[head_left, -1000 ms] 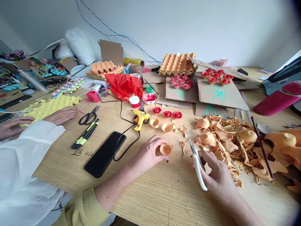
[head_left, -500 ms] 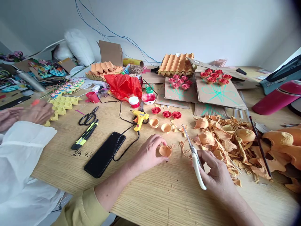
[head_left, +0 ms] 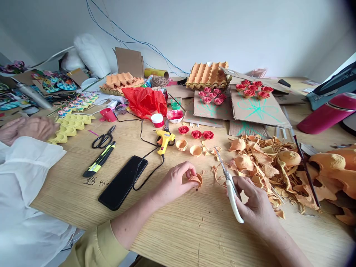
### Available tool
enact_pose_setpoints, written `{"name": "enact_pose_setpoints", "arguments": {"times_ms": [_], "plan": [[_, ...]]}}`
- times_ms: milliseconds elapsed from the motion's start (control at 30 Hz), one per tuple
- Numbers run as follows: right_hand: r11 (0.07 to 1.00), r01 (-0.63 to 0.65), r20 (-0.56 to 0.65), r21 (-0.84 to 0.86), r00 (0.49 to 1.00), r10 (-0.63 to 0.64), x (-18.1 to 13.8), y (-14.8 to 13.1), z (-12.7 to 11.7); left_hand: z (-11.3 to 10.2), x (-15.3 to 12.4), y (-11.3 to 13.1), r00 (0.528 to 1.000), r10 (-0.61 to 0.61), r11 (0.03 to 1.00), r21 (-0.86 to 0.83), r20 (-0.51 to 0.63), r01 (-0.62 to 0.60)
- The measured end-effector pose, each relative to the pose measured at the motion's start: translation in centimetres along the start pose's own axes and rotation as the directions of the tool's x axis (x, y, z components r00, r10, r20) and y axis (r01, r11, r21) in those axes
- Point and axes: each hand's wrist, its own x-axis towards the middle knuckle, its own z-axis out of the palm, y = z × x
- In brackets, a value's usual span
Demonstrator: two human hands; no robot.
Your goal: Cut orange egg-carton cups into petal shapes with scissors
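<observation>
Fingers of the left hand pinch a small orange paper cup low over the table, tilting it for shaping. Right hand grips white-handled scissors, blades apart, parked beside the scrap pile.

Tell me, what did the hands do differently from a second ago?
The left hand tipped the little orange paper cup from facing up onto its side and closed its fingers over the rim. At the far left, another person's hands slid off the yellow egg tray and drew together. The right hand kept holding the white-handled scissors, blades pointing away. The phone and glue gun stayed put.
</observation>
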Motion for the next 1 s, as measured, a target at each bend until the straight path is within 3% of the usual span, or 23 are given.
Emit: {"name": "enact_pose_setpoints", "arguments": {"times_ms": [267, 333, 433, 567, 700, 800, 900, 1000], "plan": [[1.0, 0.007, -0.008, -0.004, 1.0, -0.007, 0.0, -0.1, -0.1, -1.6, 1.0, -0.6, 0.977, -0.18, 0.917, -0.377, -0.11, 0.126], [1.0, 0.007, -0.015, -0.001, 1.0, -0.007, 0.0, -0.1, -0.1, -2.2, 1.2, -1.1, 0.97, -0.205, 0.942, -0.298, -0.134, 0.158], [1.0, 0.006, -0.017, 0.003, 1.0, -0.006, 0.1, -0.2, -0.1, -2.9, 1.0, -1.9, 0.968, -0.178, 0.984, -0.007, -0.178, 0.179], [1.0, 0.008, -0.014, 0.001, 1.0, -0.008, 0.2, -0.2, -0.1, -3.2, 0.7, -3.0, 0.983, -0.099, 0.954, 0.265, -0.152, 0.137], [1.0, 0.006, -0.016, -0.001, 1.0, -0.006, 0.1, -0.2, 0.0, -3.1, 0.5, -3.0, 0.985, -0.024, 0.921, 0.379, -0.171, 0.088], [1.0, 0.001, -0.014, 0.004, 1.0, -0.001, 0.1, -0.2, 0.0, -2.7, 0.3, -1.8, 0.984, 0.084, 0.915, 0.403, -0.158, -0.014], [1.0, -0.007, -0.009, 0.002, 1.0, 0.007, 0.2, -0.2, 0.0, -1.7, 0.1, -0.4, 0.986, 0.161, 0.923, 0.361, -0.041, -0.135], [1.0, 0.005, -0.02, 0.001, 1.0, -0.004, 0.3, -0.3, -0.1, -0.7, -0.1, 0.3, 0.984, 0.168, 0.91, 0.375, 0.052, -0.175]]}}
